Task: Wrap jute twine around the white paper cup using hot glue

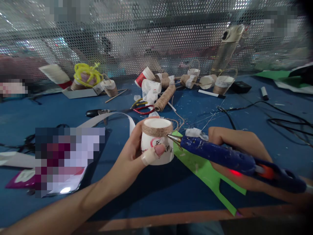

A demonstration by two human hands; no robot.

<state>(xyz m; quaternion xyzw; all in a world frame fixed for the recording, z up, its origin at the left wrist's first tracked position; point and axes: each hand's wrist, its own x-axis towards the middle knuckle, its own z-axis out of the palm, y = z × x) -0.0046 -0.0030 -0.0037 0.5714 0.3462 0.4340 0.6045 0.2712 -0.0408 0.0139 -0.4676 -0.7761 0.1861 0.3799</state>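
My left hand (137,147) is closed round a white paper cup (157,160), its bandaged thumb pressed on the printed side. Twine (156,130) is wound in a band around the cup's upper end. In my right hand (242,143) is a blue hot glue gun (217,153) with a red light glowing on it. The gun's metal nozzle (174,138) meets the lower edge of the twine band, at the cup's right side. A loose strand of twine (181,119) curves away behind the cup toward a twine roll (165,98).
Red-handled scissors (144,109) lie behind the cup. Green paper (205,173) is under the glue gun. Several twine-wrapped cups, including one with a handle (223,85), stand along the perforated screen (146,36). A bottle (226,49) and a black cable (281,122) are at right.
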